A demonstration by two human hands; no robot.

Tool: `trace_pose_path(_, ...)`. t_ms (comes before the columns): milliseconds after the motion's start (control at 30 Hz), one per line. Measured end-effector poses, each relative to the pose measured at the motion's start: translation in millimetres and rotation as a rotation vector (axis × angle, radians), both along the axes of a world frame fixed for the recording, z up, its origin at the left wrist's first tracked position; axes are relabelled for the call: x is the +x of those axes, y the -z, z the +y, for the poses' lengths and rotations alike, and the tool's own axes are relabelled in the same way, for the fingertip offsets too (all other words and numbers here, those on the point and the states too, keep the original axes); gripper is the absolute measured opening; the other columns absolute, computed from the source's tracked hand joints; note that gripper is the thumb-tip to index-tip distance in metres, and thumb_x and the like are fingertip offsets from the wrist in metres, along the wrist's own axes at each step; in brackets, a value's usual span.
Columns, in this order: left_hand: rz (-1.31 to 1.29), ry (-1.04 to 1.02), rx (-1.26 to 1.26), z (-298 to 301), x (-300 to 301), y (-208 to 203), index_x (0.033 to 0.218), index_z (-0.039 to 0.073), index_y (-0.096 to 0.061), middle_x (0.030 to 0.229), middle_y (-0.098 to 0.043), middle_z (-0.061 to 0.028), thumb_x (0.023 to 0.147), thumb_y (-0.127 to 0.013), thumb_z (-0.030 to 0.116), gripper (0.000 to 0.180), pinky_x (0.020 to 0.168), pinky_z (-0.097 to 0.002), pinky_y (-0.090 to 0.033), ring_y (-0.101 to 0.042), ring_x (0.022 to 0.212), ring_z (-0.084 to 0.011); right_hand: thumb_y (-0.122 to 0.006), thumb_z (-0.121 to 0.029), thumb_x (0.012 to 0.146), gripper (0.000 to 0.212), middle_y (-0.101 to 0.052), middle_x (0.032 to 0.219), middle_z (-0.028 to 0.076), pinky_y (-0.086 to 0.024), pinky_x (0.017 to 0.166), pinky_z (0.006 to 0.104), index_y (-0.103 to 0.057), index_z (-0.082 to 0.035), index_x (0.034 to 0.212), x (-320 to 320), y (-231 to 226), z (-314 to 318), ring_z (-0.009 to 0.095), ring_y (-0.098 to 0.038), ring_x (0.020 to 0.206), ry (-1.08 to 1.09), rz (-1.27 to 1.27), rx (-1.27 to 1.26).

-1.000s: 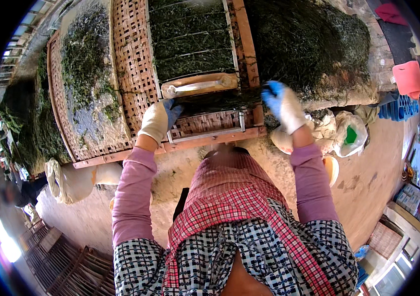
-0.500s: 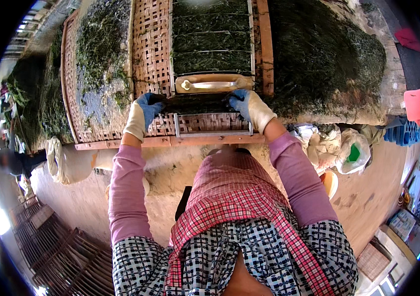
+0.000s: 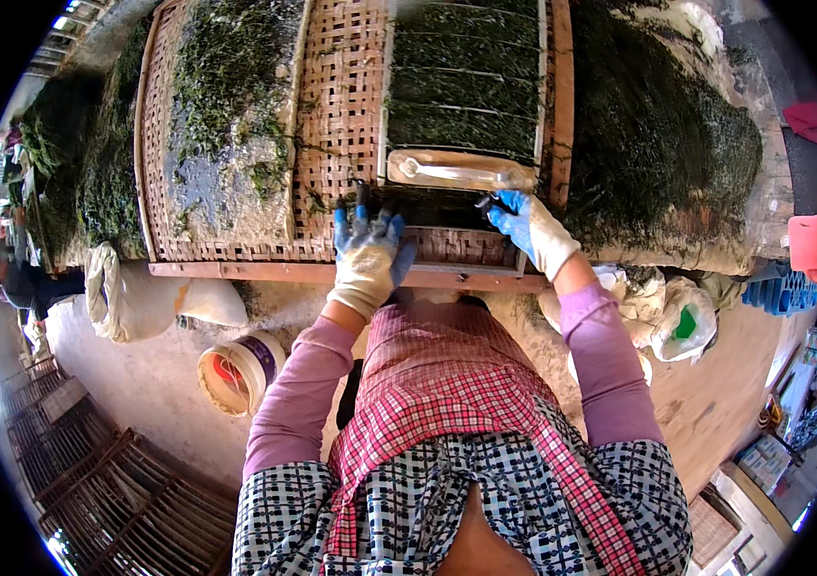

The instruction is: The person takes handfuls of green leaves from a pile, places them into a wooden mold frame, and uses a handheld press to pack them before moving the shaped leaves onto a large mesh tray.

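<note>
Both hands wear white and blue work gloves, and they are at the near end of a long frame. Its narrow slots hold dark green seaweed. My left hand is spread palm down, fingers apart, at the left end of a dark wet strip. My right hand is closed at the strip's right end, with a small black thing at its fingertips that I cannot make out. Just beyond the strip, a wooden block with a pale handle lies across the frame. A woven bamboo mat is under the frame.
Heaped seaweed covers the right and left of the worktable. A wooden rail edges its front. Below stand a white bucket, a pale sack and a plastic bag. Slatted racks are at lower left.
My left hand has gone from a closed grip on the strip's left end to spread fingers. My right hand stays closed at the right end. The whole scene has shifted rightward in view.
</note>
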State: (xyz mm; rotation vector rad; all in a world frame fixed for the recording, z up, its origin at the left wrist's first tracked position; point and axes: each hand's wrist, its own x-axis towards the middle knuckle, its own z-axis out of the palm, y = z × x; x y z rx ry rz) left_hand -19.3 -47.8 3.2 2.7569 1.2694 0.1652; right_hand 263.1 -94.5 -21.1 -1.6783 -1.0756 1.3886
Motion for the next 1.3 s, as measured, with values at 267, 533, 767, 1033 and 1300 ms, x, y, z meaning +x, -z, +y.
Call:
trace_pose_path(267,-0.483,0.182,0.079,36.5,-37.6,-18.4,0.108,0.01,-0.067,0.113,-0.064,-0.0091,0.079,-0.07,0.033,0.037,0.111,-0.066,-0.025,-0.046,0.134,-0.037,-0.066,-0.012,0.092,0.023,-0.073,0.1,0.013,-0.053,0.076,0.0315,-0.069,-0.002,0.113,-101.5,-93.4,79.1,0.019,-0.068,0.087,-0.091,-0.28,0.26)
trace_pose_path(533,-0.288,-0.456,0.21,125.6,-198.4,-3.4,0.138,0.002,-0.049,0.148,-0.044,-0.0224,0.084,-0.06,0.032,0.063,0.117,-0.0575,-0.023,-0.037,0.139,-0.0425,-0.068,-0.01,0.092,0.052,-0.062,0.133,0.014,-0.052,0.092,0.0318,-0.05,-0.008,0.141,-241.7,-103.8,257.5,0.02,-0.064,0.111,-0.194,-0.224,0.201)
trace_pose_path(767,-0.151,-0.611,0.21,159.2,-243.1,42.4,0.126,-0.013,-0.047,0.142,-0.047,-0.0314,0.088,-0.052,0.043,0.068,0.117,-0.0605,-0.024,-0.041,0.136,-0.0476,-0.073,-0.044,0.088,0.078,-0.022,0.163,0.017,-0.025,0.122,0.0417,-0.034,-0.022,0.153,-341.5,-132.5,397.6,0.035,-0.022,0.15,-0.15,-0.816,0.121)
trace_pose_path(1033,-0.088,-0.632,0.125,162.9,-231.6,38.2,0.148,-0.006,-0.035,0.159,-0.028,-0.0231,0.087,-0.053,0.049,0.084,0.123,-0.051,-0.012,-0.021,0.15,-0.0395,-0.07,-0.017,0.085,0.036,-0.067,0.116,0.016,-0.053,0.09,0.0443,-0.067,-0.018,0.121,-364.0,-98.3,437.3,0.035,-0.065,0.103,-0.426,-1.094,0.489)
trace_pose_path(1300,0.226,-0.689,0.188,169.6,-230.4,35.2,0.154,0.001,-0.028,0.161,-0.029,-0.0168,0.1,-0.037,0.016,0.057,0.125,-0.044,-0.016,-0.023,0.15,-0.0299,-0.06,-0.016,0.095,0.028,-0.067,0.115,0.015,-0.044,0.097,0.0335,-0.063,-0.002,0.12,-359.2,-127.5,469.1,0.021,-0.059,0.099,-0.098,0.515,0.248)
